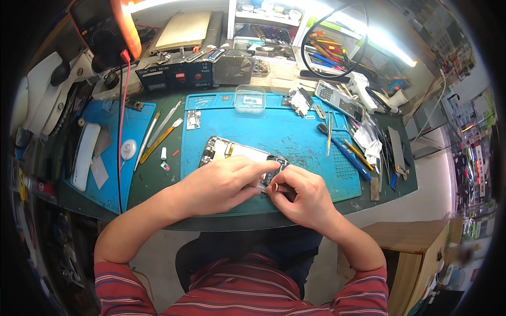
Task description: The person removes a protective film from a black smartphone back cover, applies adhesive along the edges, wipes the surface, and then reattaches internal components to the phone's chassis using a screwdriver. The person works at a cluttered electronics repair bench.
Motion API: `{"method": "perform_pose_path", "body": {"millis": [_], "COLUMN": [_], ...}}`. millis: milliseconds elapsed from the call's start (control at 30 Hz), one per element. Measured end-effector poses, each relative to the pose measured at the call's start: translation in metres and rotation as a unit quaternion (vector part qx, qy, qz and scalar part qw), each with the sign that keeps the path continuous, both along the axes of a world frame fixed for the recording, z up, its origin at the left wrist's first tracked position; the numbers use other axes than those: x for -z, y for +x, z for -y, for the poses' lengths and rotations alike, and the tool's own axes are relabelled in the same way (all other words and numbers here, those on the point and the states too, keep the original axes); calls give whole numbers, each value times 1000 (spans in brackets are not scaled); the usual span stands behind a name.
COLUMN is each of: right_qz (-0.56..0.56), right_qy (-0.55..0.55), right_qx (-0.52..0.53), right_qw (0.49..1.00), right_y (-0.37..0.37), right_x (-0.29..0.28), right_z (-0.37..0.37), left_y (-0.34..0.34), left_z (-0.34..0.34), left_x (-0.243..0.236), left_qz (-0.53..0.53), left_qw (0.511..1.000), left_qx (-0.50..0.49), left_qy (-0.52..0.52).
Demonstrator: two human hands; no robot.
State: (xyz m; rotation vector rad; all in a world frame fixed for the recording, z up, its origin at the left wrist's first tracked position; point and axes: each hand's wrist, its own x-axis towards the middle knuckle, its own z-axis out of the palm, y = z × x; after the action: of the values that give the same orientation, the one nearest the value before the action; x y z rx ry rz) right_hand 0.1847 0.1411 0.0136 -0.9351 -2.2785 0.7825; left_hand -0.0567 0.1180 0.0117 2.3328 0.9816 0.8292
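Observation:
An opened phone lies slantwise on the blue work mat, its inner parts bare and a dark section at its right end. My left hand reaches across the phone's near side. Its index finger lies over the right end and its thumb is at the near edge, so it grips the phone there. Close by, my right hand is closed in a pinch at the phone's right corner. A small coppery round end shows at its fingertips; the rest of that thing is hidden in the hand.
Behind the phone stands a clear plastic box. Loose phone parts and a grey handset lie back right. Several tools, including a blue-handled one, lie right. Tweezers and a white phone shell lie left; a red cable hangs there.

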Motion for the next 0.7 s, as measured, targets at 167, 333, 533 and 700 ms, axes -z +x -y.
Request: {"method": "perform_pose_path", "body": {"millis": [167,333,533,700], "right_qz": [9,6,6,-2], "right_qy": [1,11,40,82], "right_qx": [16,21,15,0], "right_qw": [1000,1000,999,997], "right_y": [-2,-2,-3,-3], "right_x": [0,2,3,5], "right_z": [2,3,6,10], "left_y": [4,6,9,12], "left_z": [-2,-5,-4,-2], "left_x": [1,-4,-2,-2], "left_qz": [12,25,36,39], "left_qw": [999,998,997,994], "left_qx": [-28,-49,-55,-78], "left_qy": [36,-44,-44,-61]}}
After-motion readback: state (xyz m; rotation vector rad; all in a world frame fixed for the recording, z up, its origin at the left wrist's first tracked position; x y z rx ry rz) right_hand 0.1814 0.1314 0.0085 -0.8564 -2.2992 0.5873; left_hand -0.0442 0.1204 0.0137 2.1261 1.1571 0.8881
